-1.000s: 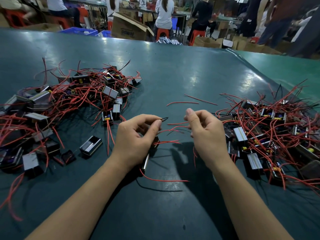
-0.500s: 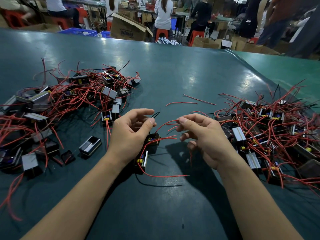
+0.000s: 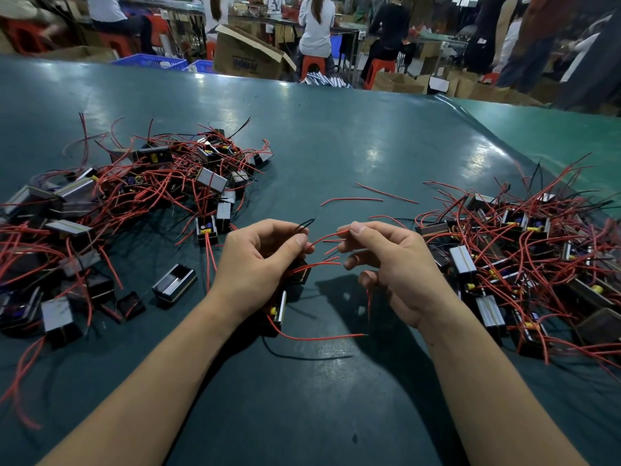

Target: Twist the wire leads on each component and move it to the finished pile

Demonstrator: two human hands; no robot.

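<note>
The table [image 3: 336,156] wears a smooth, slightly glossy teal covering that mirrors the ceiling lights. The components [image 3: 210,179] show brushed, shiny metal plates on black plastic bodies. Their wire leads [image 3: 351,199] have smooth red insulation. Behind, a matt cardboard box [image 3: 248,55].

Beyond the green table [image 3: 336,136], red stools [image 3: 312,63], cardboard boxes [image 3: 248,55], seemingly a crowded workshop

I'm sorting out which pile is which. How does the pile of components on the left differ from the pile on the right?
The left pile lies looser, with several components strayed onto bare table; the right pile is packed tighter. The left pile's red leads mostly droop flat; the right pile's stick up and outward. Both hold small black blocks with red leads.
</note>
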